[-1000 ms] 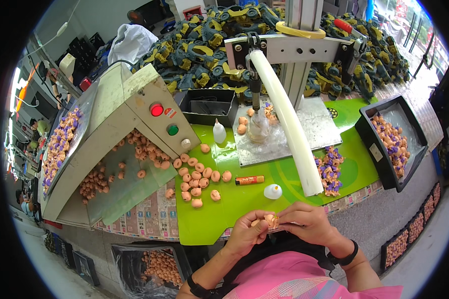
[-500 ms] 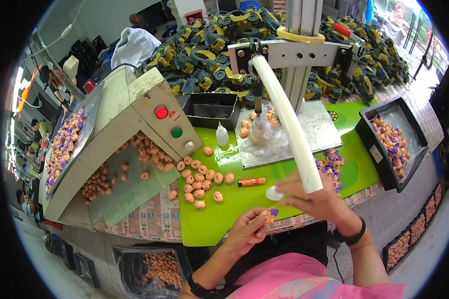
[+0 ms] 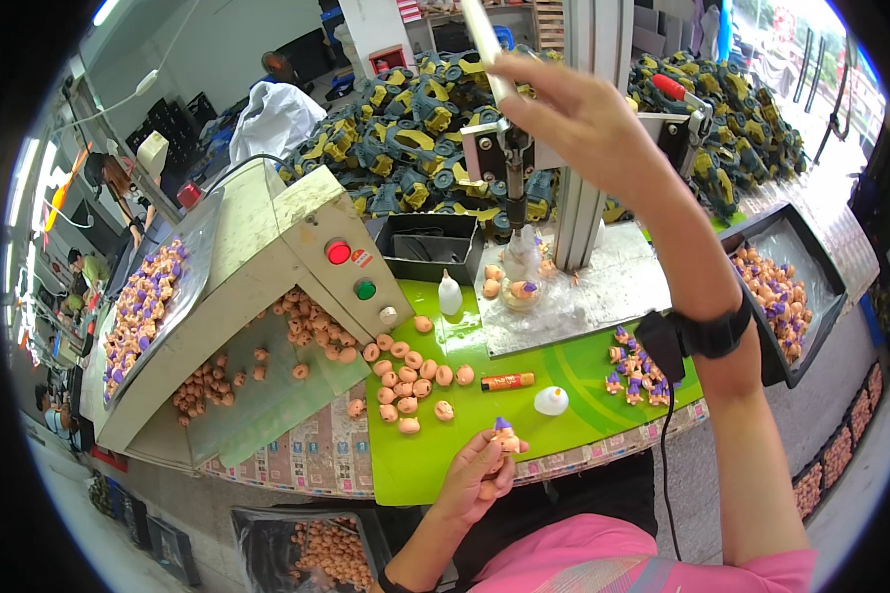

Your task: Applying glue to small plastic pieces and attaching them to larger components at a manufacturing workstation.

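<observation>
Hands first: my right hand (image 3: pixel 578 114) is up high, fingers wrapped shut around the white lever (image 3: pixel 485 40) of the press (image 3: pixel 598 128); my left hand (image 3: pixel 477 474) is low at the near edge of the desk (image 3: pixel 415 465), fingers pinched closed on a small toy figure (image 3: pixel 505 436) with a purple cap, held just above the green mat. A second figure sits in the clear holder (image 3: pixel 522 289) under the press rod, on the pale base plate. To do this well I'd judge: pull the lever straight and steady so the rod meets the piece square, keep the left hand well away from the holder while the rod is down, and keep the finished figure upright in the pinch so the cap doesn't pop off. Desk is a green mat, crowded: loose peach heads (image 3: pixel 405 381) in a cluster left of centre, an orange tube (image 3: pixel 507 381), a white dome-shaped cap (image 3: pixel 551 400), a small squeeze bottle (image 3: pixel 449 295), a pile of purple-capped figures (image 3: pixel 638 366) near the right wrist, a black tray (image 3: pixel 791 287) of figures at right, and a beige hopper box (image 3: pixel 267 287) with red and green buttons at left. Room looks like a workshop: a heap of yellow and dark toy vehicles (image 3: pixel 415 109) behind, crates on the floor, other people at far left, too small to tell more.
</observation>
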`<action>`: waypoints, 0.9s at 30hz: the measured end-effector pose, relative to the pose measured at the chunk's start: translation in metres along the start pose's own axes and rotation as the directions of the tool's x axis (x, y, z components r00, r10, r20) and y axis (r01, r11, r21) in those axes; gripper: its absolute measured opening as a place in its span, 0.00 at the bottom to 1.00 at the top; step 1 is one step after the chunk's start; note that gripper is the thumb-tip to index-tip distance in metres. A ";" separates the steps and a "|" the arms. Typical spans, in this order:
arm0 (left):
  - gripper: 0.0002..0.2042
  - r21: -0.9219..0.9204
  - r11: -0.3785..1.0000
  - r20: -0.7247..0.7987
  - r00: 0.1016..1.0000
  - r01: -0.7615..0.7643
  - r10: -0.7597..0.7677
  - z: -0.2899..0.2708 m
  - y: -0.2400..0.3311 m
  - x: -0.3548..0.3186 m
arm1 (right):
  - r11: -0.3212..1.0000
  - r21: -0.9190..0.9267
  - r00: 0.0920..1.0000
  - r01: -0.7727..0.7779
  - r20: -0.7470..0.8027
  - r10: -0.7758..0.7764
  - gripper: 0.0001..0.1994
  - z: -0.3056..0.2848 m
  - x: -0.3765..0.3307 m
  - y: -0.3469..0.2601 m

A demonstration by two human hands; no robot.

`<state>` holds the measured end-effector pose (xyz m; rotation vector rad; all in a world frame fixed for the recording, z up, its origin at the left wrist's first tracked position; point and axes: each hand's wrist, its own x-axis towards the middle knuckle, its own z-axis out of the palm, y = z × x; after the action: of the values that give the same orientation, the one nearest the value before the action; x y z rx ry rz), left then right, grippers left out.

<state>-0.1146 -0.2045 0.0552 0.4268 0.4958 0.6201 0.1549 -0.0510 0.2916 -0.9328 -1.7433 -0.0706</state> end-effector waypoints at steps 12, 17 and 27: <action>0.13 0.086 0.992 -0.076 0.992 -0.089 0.096 -0.001 0.030 0.005 | 0.936 -0.311 0.816 -0.164 0.491 0.306 0.19 0.063 -0.203 0.058; 0.13 0.080 0.993 -0.082 0.992 -0.090 0.096 0.015 0.037 0.006 | 0.961 -0.234 0.933 -0.149 0.288 0.215 0.14 0.081 -0.218 0.062; 0.12 0.339 0.925 -0.262 0.928 -0.169 0.265 -0.007 0.072 0.004 | 0.312 -0.747 0.793 -0.587 -0.452 0.409 0.09 -0.193 -0.273 0.072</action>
<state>-0.1478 -0.1472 0.0854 0.6993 0.8555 0.8357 0.3744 -0.2429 0.1124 -2.1433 -1.0690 -0.6724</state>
